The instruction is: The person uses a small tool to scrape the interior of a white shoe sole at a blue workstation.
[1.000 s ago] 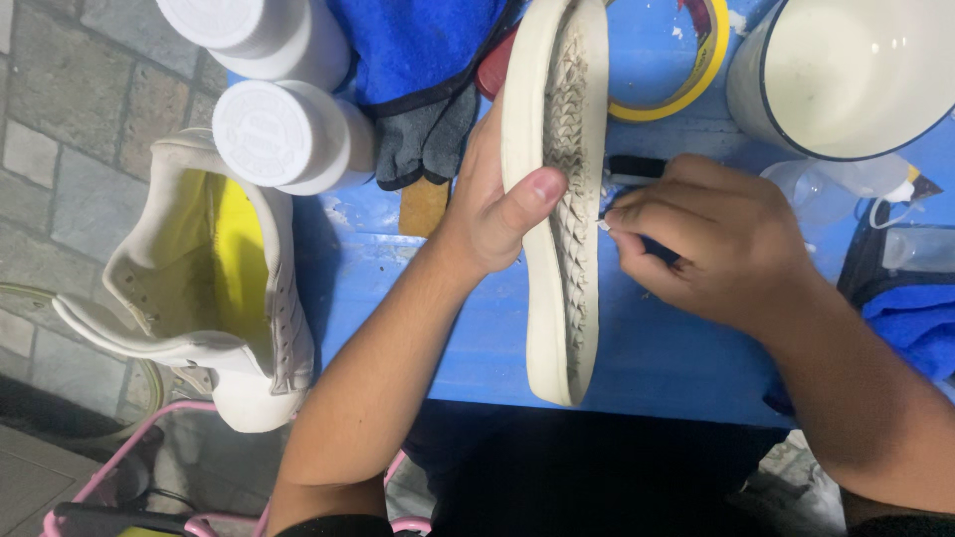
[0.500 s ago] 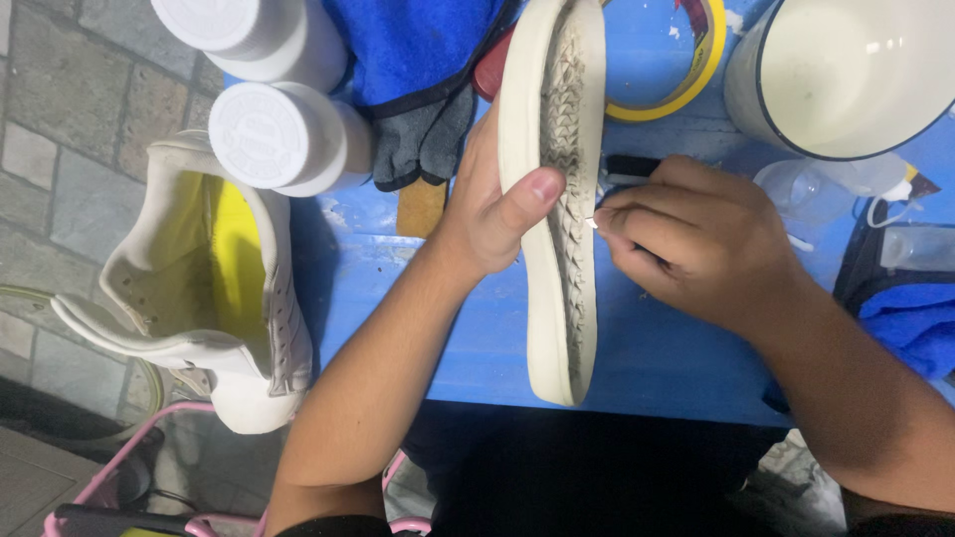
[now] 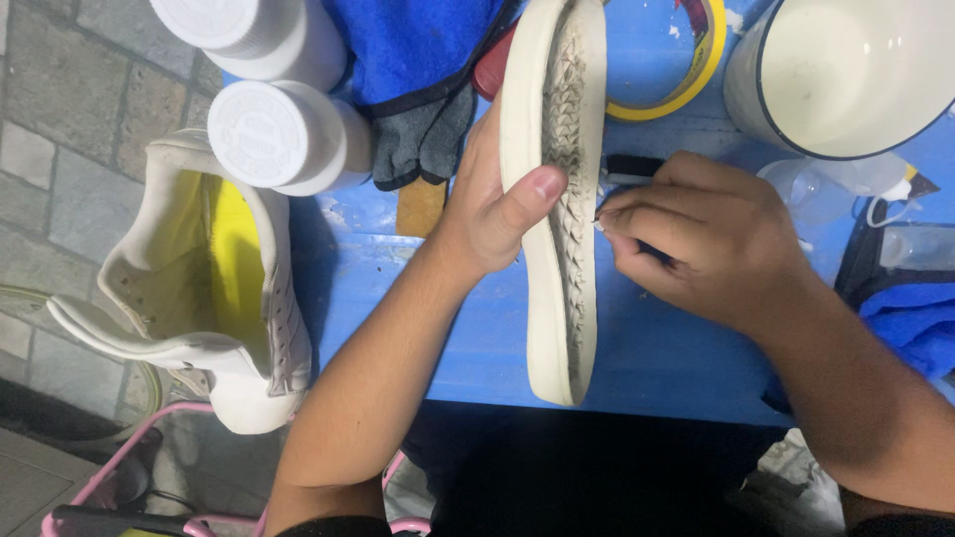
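Note:
My left hand grips a white shoe turned sole-up over the blue table, thumb pressed on the rim of its dirty ribbed sole. My right hand is closed around a small dark tool with a thin tip that touches the sole's right edge near the middle. Most of the tool is hidden in the fingers.
A second white shoe with a yellow insole lies at the table's left edge. Two white capped bottles, a blue cloth with a grey glove, a yellow tape ring and a white basin sit at the back. A pink frame is below.
My right hand has shifted slightly up and left along the sole's edge, working the tool tip. My left hand and the shoe have stayed almost still.

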